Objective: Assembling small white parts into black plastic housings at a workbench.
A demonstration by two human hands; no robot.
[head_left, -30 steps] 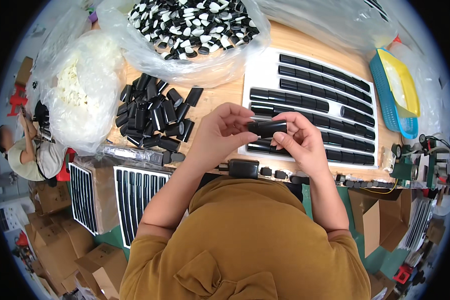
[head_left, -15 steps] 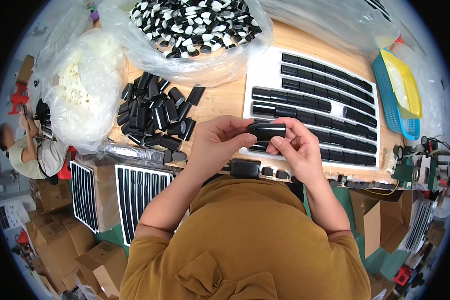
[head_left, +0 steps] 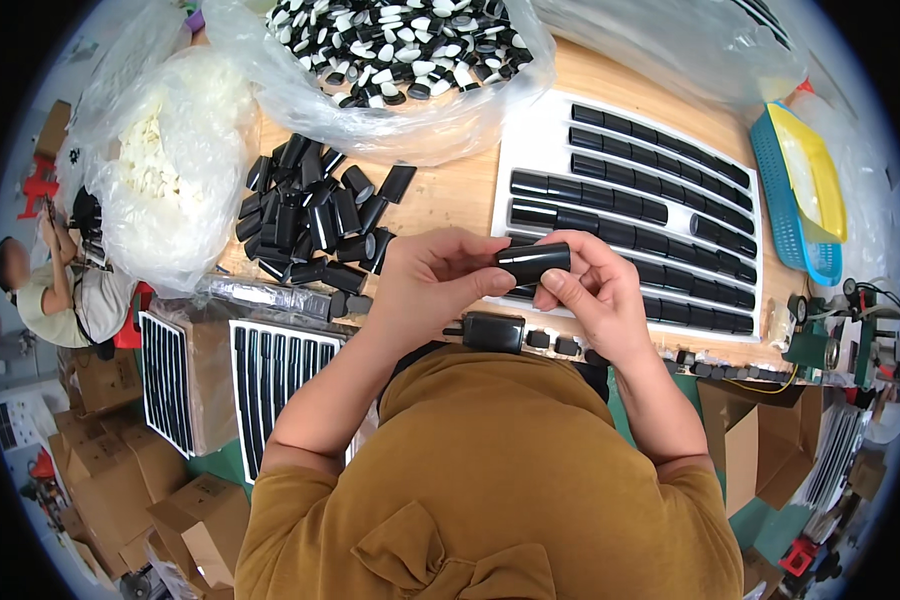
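Observation:
Between both hands I hold one glossy black plastic tube-like cap (head_left: 535,262), lying sideways above the table's near edge. My left hand (head_left: 438,282) pinches its left end between thumb and fingers. My right hand (head_left: 595,292) grips its right end, thumb below and fingers behind. Just beyond lies a white tray (head_left: 535,125) with rows of similar black pieces (head_left: 620,232); one row has a gap. Part of the tray is hidden behind my hands. To the left is a heap of loose black pieces (head_left: 315,215) on the wooden tabletop (head_left: 435,195).
A clear bag (head_left: 410,135) holds many small black and white pieces (head_left: 400,50); another holds cream-coloured pieces (head_left: 155,165). Blue and yellow baskets (head_left: 785,205) stand right. Filled trays (head_left: 275,390) lean below the table, near cardboard boxes (head_left: 105,465). Another person (head_left: 65,295) sits far left.
The black cap has tilted slightly in my fingers, its right end turned a little. Both hands keep their hold on it. The whole view has shifted slightly.

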